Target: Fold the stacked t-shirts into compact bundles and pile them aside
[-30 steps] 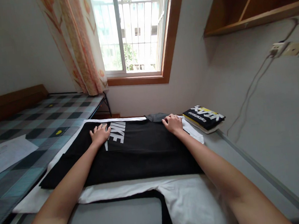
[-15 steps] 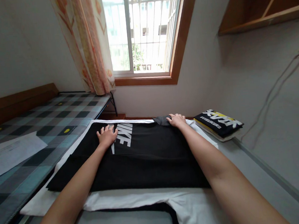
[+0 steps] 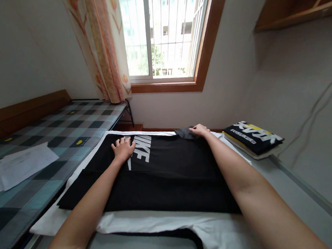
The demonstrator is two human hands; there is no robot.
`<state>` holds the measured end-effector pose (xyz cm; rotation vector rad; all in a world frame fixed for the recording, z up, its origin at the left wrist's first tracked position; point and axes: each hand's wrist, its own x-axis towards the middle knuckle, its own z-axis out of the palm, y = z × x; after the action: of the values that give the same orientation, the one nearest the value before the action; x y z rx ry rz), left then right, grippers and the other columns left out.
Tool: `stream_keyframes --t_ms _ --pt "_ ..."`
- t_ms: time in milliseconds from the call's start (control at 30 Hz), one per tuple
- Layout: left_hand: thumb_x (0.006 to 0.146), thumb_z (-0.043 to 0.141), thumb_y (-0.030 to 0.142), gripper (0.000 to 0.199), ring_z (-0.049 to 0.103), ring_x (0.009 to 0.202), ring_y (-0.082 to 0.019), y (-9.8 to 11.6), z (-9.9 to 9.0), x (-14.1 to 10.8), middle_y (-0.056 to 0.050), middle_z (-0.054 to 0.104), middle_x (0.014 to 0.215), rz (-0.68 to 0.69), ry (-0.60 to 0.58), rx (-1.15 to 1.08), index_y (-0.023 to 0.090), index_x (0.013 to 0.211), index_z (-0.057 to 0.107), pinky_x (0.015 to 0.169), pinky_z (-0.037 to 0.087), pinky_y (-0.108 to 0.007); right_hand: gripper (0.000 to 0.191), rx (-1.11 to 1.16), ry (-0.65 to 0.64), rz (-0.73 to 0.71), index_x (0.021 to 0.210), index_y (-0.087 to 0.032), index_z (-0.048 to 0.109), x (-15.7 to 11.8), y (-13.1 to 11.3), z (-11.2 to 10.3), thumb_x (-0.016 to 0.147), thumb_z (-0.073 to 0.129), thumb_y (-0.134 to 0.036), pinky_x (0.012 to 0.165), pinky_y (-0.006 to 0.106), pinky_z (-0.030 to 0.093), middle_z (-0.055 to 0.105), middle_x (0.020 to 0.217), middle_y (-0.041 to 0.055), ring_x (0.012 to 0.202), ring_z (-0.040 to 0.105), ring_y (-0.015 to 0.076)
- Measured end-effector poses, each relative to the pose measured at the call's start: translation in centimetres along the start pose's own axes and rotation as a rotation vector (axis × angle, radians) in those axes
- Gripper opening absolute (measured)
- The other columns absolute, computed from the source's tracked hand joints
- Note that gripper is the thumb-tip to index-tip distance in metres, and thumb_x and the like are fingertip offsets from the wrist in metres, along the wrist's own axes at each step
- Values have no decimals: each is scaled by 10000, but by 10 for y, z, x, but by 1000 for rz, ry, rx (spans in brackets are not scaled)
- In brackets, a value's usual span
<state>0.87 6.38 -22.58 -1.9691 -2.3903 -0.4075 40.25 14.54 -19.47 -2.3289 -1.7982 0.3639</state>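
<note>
A black T-shirt [image 3: 170, 174] with a large silver NIKE print lies partly folded on a white cloth or garment [image 3: 142, 221]. On the print's far end rests my left hand [image 3: 123, 148], palm down with fingers spread. My right hand [image 3: 200, 130] is at the far right edge of the black T-shirt. Its fingers are closed on a dark grey patch of fabric [image 3: 185, 133] there, which looks like part of the shirt. Below the white cloth, a black curved edge [image 3: 198, 242] shows.
On the grey tabletop [image 3: 144, 248], folded clothes [image 3: 253, 138] are stacked at the right, the top one black with white lettering. A checkered mattress [image 3: 40, 145] with paper sheets [image 3: 27, 165] lies on the left. Ahead stand a curtain [image 3: 105, 48] and a barred window [image 3: 172, 34].
My right hand's fingers have gone from lying over the grey fabric to closing on its edge. My left hand stays on the print. The whole view has shifted slightly.
</note>
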Motion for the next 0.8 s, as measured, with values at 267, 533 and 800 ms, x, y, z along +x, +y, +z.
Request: stream_keyframes --t_ms 267,533,800 --pt "916 338 509 553 387 1321 -376 0 0 0 -120 474 1463 1 0 -10 257 1352 566 1070 277 -587 410 211 241 -245 1237 -194 684 -31 7 -28 916 462 -319 1004 336 431 652 1291 68 1181 587 237" --pt "916 344 507 560 364 1338 -372 0 -2 -2 -116 457 1480 -4 -13 -13 243 1362 553 1079 263 -593 351 274 30 -891 943 -248 781 -140 50 -29 914 515 -475 1020 430 434 742 1054 64 1108 601 260" --pt "926 355 492 538 347 1350 -370 -2 -3 -4 -124 451 1478 5 -11 -50 241 1355 559 1084 252 -594 347 313 -66 -674 922 -209 762 -165 74 -31 893 535 -470 800 327 513 749 945 63 862 671 222"
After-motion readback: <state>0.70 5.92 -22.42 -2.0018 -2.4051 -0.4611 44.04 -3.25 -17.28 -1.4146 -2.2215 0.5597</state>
